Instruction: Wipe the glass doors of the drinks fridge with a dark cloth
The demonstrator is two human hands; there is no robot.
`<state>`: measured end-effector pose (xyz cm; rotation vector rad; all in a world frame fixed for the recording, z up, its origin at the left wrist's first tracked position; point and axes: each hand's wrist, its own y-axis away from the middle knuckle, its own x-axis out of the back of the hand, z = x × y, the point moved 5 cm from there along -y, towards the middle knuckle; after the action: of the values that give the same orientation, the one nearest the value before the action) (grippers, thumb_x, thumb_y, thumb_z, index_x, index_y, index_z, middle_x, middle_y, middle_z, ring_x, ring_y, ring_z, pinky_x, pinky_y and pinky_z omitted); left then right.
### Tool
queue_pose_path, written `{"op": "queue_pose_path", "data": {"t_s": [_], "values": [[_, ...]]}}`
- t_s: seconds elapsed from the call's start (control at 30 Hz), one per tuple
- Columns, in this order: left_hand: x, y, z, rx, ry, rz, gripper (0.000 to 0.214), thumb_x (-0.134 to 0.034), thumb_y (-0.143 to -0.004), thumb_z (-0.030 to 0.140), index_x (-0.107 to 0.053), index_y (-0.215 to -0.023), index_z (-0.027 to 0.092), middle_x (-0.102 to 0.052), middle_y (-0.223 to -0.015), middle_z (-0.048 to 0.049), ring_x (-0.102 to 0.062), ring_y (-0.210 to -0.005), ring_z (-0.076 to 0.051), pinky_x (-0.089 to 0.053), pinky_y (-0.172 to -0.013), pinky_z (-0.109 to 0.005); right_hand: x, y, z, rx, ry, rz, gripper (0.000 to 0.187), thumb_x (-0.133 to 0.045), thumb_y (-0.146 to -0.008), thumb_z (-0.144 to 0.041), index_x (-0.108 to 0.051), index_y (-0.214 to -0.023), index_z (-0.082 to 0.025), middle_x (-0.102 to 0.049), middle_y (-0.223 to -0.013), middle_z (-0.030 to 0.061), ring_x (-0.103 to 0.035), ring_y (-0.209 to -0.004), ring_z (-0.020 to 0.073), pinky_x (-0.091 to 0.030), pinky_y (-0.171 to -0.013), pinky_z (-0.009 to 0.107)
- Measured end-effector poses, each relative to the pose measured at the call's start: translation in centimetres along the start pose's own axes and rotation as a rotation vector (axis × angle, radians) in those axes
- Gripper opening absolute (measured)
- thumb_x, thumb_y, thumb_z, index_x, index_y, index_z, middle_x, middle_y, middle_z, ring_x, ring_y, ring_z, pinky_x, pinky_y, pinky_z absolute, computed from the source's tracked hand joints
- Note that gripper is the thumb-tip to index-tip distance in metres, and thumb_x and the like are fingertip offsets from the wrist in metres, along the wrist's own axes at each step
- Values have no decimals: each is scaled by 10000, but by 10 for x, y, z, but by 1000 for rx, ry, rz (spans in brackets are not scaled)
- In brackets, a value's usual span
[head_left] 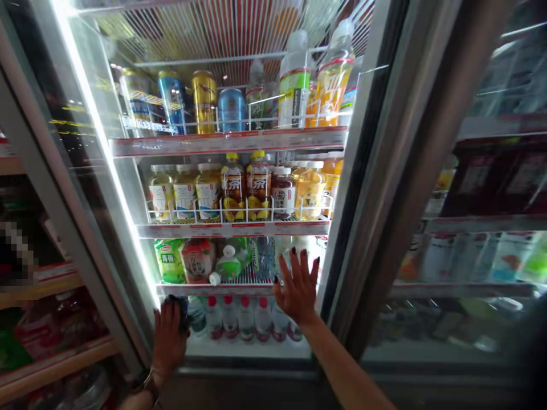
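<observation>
My left hand [169,336] is at the lower left of the lit drinks fridge, its fingers curled over a dark bundled thing [183,314] that looks like a cloth; blur hides the details. Beside it, a row of clear bottles with red caps [245,319] lines the bottom level. My right hand [298,290] is raised with fingers spread and holds nothing. It is in front of the right end of the third shelf's edge [239,290]; whether it touches glass I cannot tell. Left of it on that shelf, two green bottles [231,262] lie on their sides.
Higher up, the middle shelf [235,229] carries bottled teas and juices, and the upper shelf [231,142] holds cans and tall bottles. A metal door frame [401,171] borders the right side. Another drinks cabinet stands beyond it, and stocked shelves [55,353] are at the left.
</observation>
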<state>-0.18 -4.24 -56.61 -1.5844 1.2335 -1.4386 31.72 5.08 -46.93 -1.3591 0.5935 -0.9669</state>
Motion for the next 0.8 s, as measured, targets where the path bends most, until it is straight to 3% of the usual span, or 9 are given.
{"op": "queue_pose_path", "data": {"t_s": [0.07, 0.17, 0.27, 0.33, 0.43, 0.57, 0.67, 0.73, 0.8], "values": [[3, -27, 0, -23, 7, -12, 873, -502, -917, 154, -72, -1677, 178, -106, -1730, -122, -49, -1624, -284, -85, -1329, -604, 6, -3, 1, -2, -16, -47, 756, -468, -990, -247, -157, -1677, -182, -100, -1763, 88, -89, -1638, 325, -121, -1316, 643], [18, -124, -14, 1, 8, 26, 834, -519, -958, 201, -97, -1677, 199, -189, -1718, -161, -59, -1622, -350, -13, -1277, -727, 16, -4, 9, -6, -36, -120, 783, -496, -988, -229, -132, -1681, -221, -151, -1758, 89, -111, -1636, 320, -194, -1304, 641], [38, -224, -14, 60, 44, 168, 772, -526, -985, 267, -176, -1669, 195, -248, -1710, -168, -95, -1621, -373, -1, -1274, -734, 23, 2, 31, -104, 4, -114, 762, -483, -1003, -232, -135, -1681, -237, -157, -1757, 91, -118, -1635, 321, -209, -1300, 636], [40, -256, 3, 45, 61, 225, 759, -511, -989, 272, -180, -1668, 196, -231, -1720, -149, -111, -1624, -353, -27, -1292, -705, 21, 11, 44, -153, 44, -70, 752, -464, -1008, -229, -130, -1682, -227, -159, -1755, 101, -118, -1635, 321, -220, -1299, 626], [16, -228, 43, -46, 45, 162, 818, -512, -948, 232, -139, -1676, 204, -243, -1721, -110, -111, -1630, -303, -74, -1323, -636, 11, 25, 52, -131, 80, -25, 746, -444, -1004, -245, -136, -1682, -203, -189, -1747, 116, -132, -1632, 331, -233, -1292, 631], [-38, -103, 96, -384, 27, -97, 729, -518, -862, 199, -424, -1583, 147, -355, -1675, -92, -24, -1638, -280, 9, -1343, -562, 4, 32, 52, -116, 95, -15, 734, -436, -1004, -257, -159, -1678, -177, -211, -1741, 128, -131, -1633, 335, -227, -1291, 634], [-51, -24, 116, -706, 49, -210, 552, -539, -822, 171, -676, -1354, 218, -357, -1682, 7, -5, -1641, -230, -5, -1355, -455, 7, 28, 49, -108, 69, -30, 745, -444, -1005, -231, -134, -1680, -171, -177, -1750, 130, -99, -1638, 320, -202, -1302, 613], [-46, -12, 114, -845, 84, -241, 524, -543, -827, 175, -693, -1317, 284, -335, -1688, 87, -38, -1637, -151, -104, -1347, -346, 11, 26, 49, -116, 37, -46, 759, -460, -1004, -210, -120, -1681, -178, -175, -1750, 136, -87, -1640, 318, -206, -1301, 609], [-36, -38, 104, -962, 93, -270, 547, -537, -855, 177, -649, -1377, 300, -312, -1697, 97, -85, -1629, -116, -193, -1322, -306, 14, 25, 49, -119, 0, -54, 765, -466, -1003, -190, -113, -1682, -176, -191, -1745, 148, -88, -1639, 320, -213, -1300, 611]]}}
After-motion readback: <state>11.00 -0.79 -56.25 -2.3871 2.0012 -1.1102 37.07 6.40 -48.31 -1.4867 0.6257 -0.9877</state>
